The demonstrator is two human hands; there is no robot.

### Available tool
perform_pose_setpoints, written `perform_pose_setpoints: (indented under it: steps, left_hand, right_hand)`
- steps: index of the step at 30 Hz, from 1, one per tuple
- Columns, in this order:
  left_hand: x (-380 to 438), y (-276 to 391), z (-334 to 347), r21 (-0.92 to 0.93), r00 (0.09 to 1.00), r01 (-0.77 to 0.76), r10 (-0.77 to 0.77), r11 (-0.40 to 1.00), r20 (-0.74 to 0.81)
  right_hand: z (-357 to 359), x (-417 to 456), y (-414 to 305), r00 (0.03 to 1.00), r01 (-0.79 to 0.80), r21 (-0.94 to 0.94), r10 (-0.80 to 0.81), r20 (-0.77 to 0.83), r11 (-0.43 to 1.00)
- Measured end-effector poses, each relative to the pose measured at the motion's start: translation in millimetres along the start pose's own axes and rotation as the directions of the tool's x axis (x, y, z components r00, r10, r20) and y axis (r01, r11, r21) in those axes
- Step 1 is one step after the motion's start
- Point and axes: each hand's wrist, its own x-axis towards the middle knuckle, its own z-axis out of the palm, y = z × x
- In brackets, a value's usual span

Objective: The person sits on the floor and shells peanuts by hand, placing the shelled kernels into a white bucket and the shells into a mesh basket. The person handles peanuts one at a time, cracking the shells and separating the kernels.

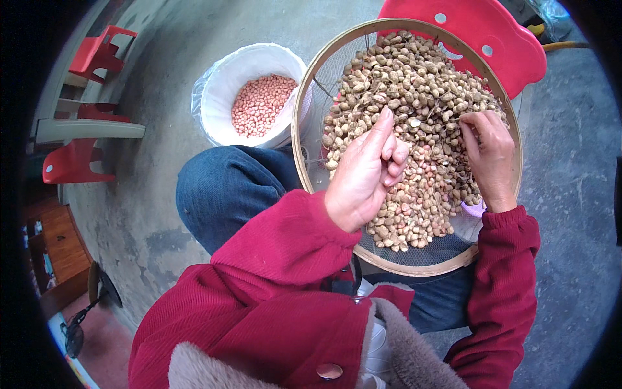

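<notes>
A round sieve with a wooden rim (311,73) and mesh bottom rests over my lap, heaped with unshelled peanuts (413,73). Nearer to me lie paler pods and shells (413,209) mixed with some pink kernels. Above the heap's left part is my left hand (371,170), its fingers curled and thumb pointing up; whether something lies inside the curl cannot be told. My right hand (488,153) is at the heap's right side, fingertips bent down to the peanuts, what they pinch hidden. Left of the sieve, a white bucket with a plastic liner (218,97) holds shelled peanuts (260,104).
Beneath the sieve's far side stands a red plastic chair (520,58). Small red chairs (95,56) and a pale table edge (92,130) are at the far left. A wooden cabinet (63,240) and a black fan-like object (75,338) stand at lower left.
</notes>
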Motion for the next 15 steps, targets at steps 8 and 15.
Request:
perform_pose_setpoints:
  steps: [8,15]
  left_hand:
    - [0.8,-3.9,-6.9,-0.057,1.000,-0.030,0.030,0.998,-0.005]
    - [-0.5,-2.4,-4.2,-0.014,0.999,-0.041,0.042,0.999,0.001]
  right_hand:
    - [10.5,8.1,9.0,0.996,-0.073,-0.012,0.073,-0.045,0.997]
    - [14.3,10.5,14.8,0.997,-0.065,-0.016,0.065,-0.029,0.998]
